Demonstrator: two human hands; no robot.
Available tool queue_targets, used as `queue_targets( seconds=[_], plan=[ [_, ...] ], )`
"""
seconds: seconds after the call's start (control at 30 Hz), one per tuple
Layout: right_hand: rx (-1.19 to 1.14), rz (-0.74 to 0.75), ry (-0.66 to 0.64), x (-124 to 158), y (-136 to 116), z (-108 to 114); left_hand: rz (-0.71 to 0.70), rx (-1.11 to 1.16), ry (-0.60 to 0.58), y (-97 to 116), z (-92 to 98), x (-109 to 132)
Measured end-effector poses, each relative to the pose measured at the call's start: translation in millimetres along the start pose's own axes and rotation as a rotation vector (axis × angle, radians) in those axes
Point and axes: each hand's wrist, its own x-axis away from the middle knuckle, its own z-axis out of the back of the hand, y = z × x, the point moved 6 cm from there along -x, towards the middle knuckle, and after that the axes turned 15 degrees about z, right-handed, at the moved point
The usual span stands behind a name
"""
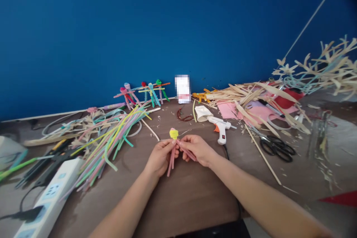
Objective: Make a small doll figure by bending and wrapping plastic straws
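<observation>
Between my two hands is a small pipe-cleaner figure with a yellow coiled top and pink pipe cleaners hanging below it. My left hand pinches it just under the yellow part, thumb on top. My right hand is closed on the pink strands at the right side, which point down and right. The fingertips of both hands nearly meet there. Parts of the strands are hidden behind the fingers.
Loose coloured pipe cleaners lie left, beside a white power strip. Finished pipe-cleaner figures lean at the wall. A glue gun, black scissors and dried straw strips are to the right.
</observation>
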Motion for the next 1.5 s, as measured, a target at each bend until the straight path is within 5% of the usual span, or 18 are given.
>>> queue_targets(
  seconds=[0.4,0.73,1.03,1.33,1.5],
  plan=[
    [-0.113,-0.202,-0.276,10,9,-10,-0.025,0.108,-0.038,4,1.2,1],
    [-0.019,-0.092,-0.15,6,5,-13,0.12,0.319,-0.138,-2,-0.7,-1],
    [0.179,0.027,-0.115,3,7,-9,-0.205,-0.059,0.113,9,2.5,6],
    [0.278,0.094,-0.127,5,9,-13,-0.374,-0.475,0.101,9,-14.2,19],
    [0.28,0.168,-0.028,0,5,-3,-0.372,-0.418,0.078,7,-15.2,15]
  ],
)
